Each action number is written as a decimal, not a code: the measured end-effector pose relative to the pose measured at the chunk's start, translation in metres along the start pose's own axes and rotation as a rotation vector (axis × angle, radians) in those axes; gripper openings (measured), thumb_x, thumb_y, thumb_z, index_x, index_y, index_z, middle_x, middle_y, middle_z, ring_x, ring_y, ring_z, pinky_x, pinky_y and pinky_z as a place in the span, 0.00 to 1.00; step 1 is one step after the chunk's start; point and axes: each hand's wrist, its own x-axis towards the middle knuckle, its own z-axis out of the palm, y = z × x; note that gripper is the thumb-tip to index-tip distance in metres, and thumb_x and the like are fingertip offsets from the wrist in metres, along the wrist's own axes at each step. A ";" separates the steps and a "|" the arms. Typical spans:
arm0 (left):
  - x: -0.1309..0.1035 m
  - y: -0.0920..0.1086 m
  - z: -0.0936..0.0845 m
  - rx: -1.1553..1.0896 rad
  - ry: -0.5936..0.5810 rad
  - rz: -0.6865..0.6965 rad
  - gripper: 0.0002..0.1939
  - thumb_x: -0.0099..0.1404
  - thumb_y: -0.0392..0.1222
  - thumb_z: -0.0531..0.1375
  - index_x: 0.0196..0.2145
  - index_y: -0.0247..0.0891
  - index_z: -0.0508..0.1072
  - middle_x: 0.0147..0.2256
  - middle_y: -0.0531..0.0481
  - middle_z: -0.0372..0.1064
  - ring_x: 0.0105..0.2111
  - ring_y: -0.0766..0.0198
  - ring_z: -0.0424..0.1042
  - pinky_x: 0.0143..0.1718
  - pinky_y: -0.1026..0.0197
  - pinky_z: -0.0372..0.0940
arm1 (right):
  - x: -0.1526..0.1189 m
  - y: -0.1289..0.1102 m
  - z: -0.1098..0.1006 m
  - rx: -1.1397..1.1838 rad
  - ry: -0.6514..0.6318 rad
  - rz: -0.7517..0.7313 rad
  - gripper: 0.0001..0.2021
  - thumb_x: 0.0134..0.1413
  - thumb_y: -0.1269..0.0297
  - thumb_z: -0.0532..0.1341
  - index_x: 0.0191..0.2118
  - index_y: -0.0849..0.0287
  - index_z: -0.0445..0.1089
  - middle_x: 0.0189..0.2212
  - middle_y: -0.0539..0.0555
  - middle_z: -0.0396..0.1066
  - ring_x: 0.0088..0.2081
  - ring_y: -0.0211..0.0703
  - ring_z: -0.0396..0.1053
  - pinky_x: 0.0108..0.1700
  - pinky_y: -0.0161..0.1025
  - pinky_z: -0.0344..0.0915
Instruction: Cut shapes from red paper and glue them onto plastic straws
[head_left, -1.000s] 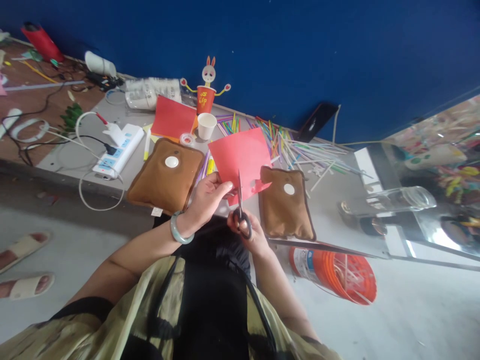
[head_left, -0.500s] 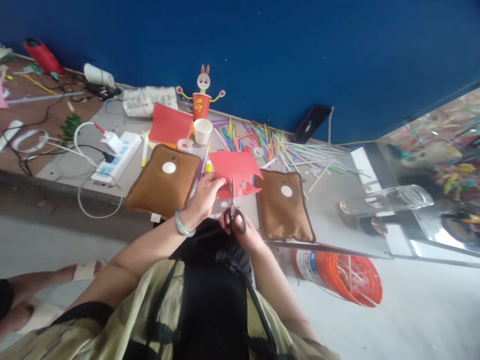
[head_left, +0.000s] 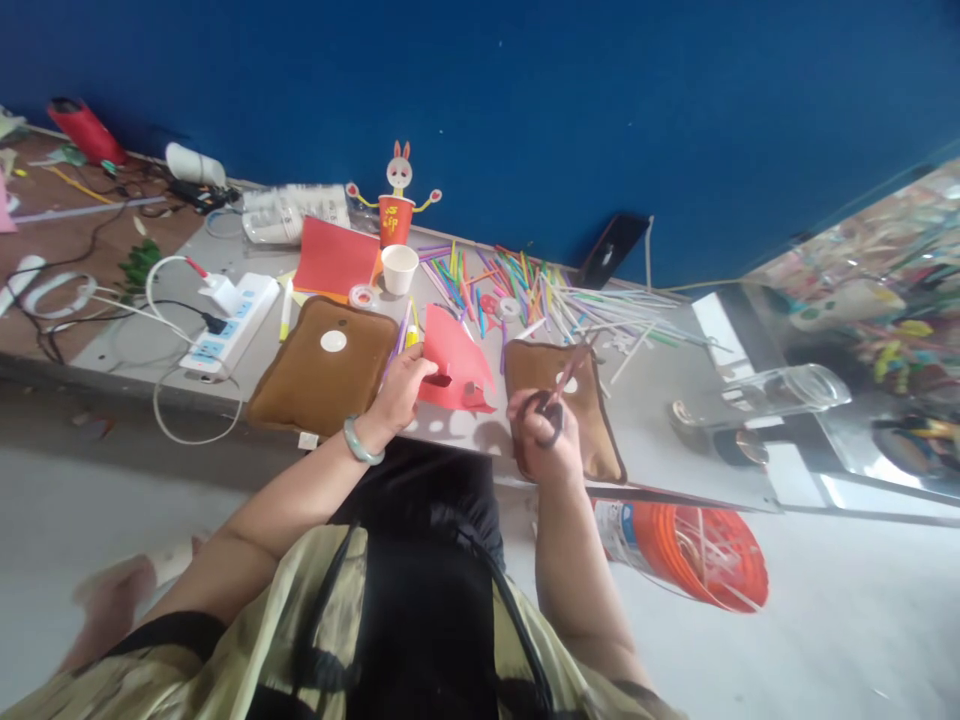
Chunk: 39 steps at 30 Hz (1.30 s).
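A red paper sheet [head_left: 457, 350] with cut-out holes is pinched at its left edge by my left hand [head_left: 401, 393]. To the right of the paper, over a brown cushion-like pad [head_left: 604, 430], my right hand [head_left: 551, 440] is closed around black-handled scissors [head_left: 553, 410]. Their blades point up and right, blurred, apart from the paper. Another brown pad [head_left: 322, 375] lies left of my left hand. Behind the paper stands a white paper cup [head_left: 400, 268], beside a roll of tape [head_left: 363, 297].
A red cup with a rabbit figure [head_left: 395, 220] stands at the back. Colourful straws [head_left: 525, 290] spread behind the pads. A power strip [head_left: 232, 325] with cables lies left, a glass jar [head_left: 795, 390] right. An orange bucket [head_left: 667, 545] is below the table edge. Another person's leg [head_left: 120, 600] shows lower left.
My right hand has moved right with the scissors, away from the paper. The red sheet now hangs tilted and bent in my left hand. The other person's leg has shifted.
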 end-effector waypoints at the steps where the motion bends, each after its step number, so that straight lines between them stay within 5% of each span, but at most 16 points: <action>1: -0.001 -0.001 0.000 0.007 -0.043 -0.012 0.02 0.53 0.38 0.59 0.26 0.38 0.70 0.26 0.52 0.70 0.28 0.63 0.70 0.34 0.60 0.68 | 0.007 -0.005 0.000 -0.069 0.081 -0.023 0.18 0.40 0.54 0.73 0.35 0.57 0.72 0.33 0.52 0.72 0.33 0.40 0.67 0.36 0.38 0.64; 4: -0.004 -0.005 0.001 0.062 -0.217 -0.046 0.04 0.52 0.37 0.58 0.28 0.37 0.70 0.26 0.54 0.70 0.27 0.67 0.70 0.32 0.64 0.68 | 0.030 -0.024 0.005 -0.246 0.059 -0.007 0.24 0.36 0.54 0.74 0.42 0.55 0.74 0.41 0.54 0.75 0.42 0.47 0.70 0.45 0.44 0.67; 10: -0.010 -0.003 0.000 0.189 -0.383 -0.042 0.07 0.53 0.35 0.56 0.31 0.36 0.71 0.27 0.55 0.70 0.27 0.68 0.71 0.30 0.66 0.68 | 0.063 -0.043 0.018 -0.261 -0.400 0.118 0.20 0.34 0.51 0.74 0.33 0.56 0.72 0.42 0.56 0.77 0.48 0.55 0.70 0.52 0.49 0.64; 16: -0.017 0.001 -0.002 0.210 -0.399 -0.046 0.07 0.52 0.35 0.56 0.31 0.36 0.71 0.27 0.55 0.69 0.27 0.67 0.71 0.30 0.64 0.69 | 0.078 -0.028 0.030 -0.151 -0.568 0.245 0.20 0.31 0.56 0.75 0.26 0.57 0.66 0.25 0.46 0.68 0.29 0.38 0.65 0.34 0.37 0.62; 23: -0.021 -0.003 -0.007 0.164 -0.291 -0.048 0.04 0.56 0.39 0.59 0.29 0.36 0.68 0.25 0.56 0.66 0.25 0.71 0.66 0.29 0.67 0.63 | 0.077 -0.036 0.029 -0.037 -0.446 0.194 0.21 0.26 0.66 0.77 0.24 0.57 0.63 0.21 0.42 0.63 0.23 0.32 0.59 0.27 0.33 0.58; 29: -0.026 -0.004 -0.008 0.110 -0.322 -0.055 0.09 0.57 0.44 0.64 0.31 0.35 0.70 0.29 0.54 0.67 0.30 0.69 0.67 0.34 0.65 0.62 | 0.073 -0.048 0.024 -0.007 -0.397 0.157 0.21 0.28 0.67 0.77 0.25 0.56 0.63 0.23 0.43 0.64 0.23 0.33 0.61 0.25 0.33 0.59; 39: -0.026 -0.005 -0.006 0.251 -0.213 -0.077 0.09 0.55 0.44 0.64 0.30 0.35 0.70 0.27 0.54 0.68 0.28 0.68 0.67 0.34 0.64 0.62 | 0.066 -0.055 0.023 -0.011 -0.389 0.126 0.21 0.30 0.67 0.78 0.25 0.56 0.63 0.22 0.44 0.64 0.23 0.33 0.61 0.23 0.33 0.59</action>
